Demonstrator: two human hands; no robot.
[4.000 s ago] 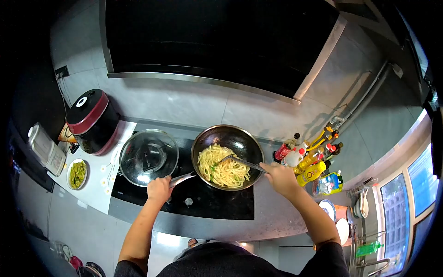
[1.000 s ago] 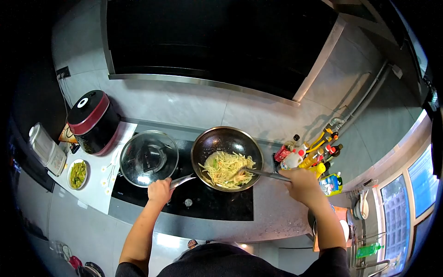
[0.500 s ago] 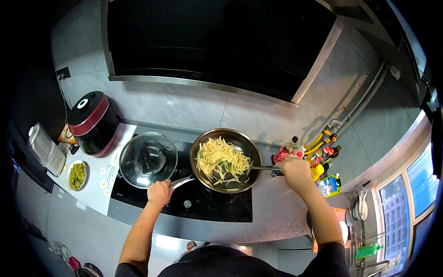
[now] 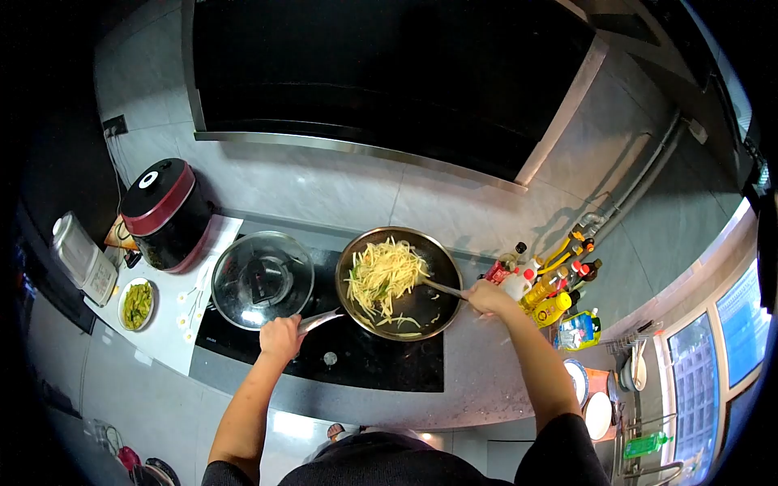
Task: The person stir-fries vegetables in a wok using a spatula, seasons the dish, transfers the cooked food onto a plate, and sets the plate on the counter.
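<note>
Observed left hand closed firmly round the wok handle. Noted handle's long axis slanting from the rim nearward and to the left. Found right hand wrapped round the grip end of a spatula, at the wok's right side. Recorded spatula's long axis running chiefly right to left, head pointing left and slightly away, inside the wok. Located wok on the right part of the cooktop, with pale strips flecked green heaped mostly in its left half, at the spatula's head. Sighted glass lid just left of the wok, bottles beyond the right hand, range hood farthest.
</note>
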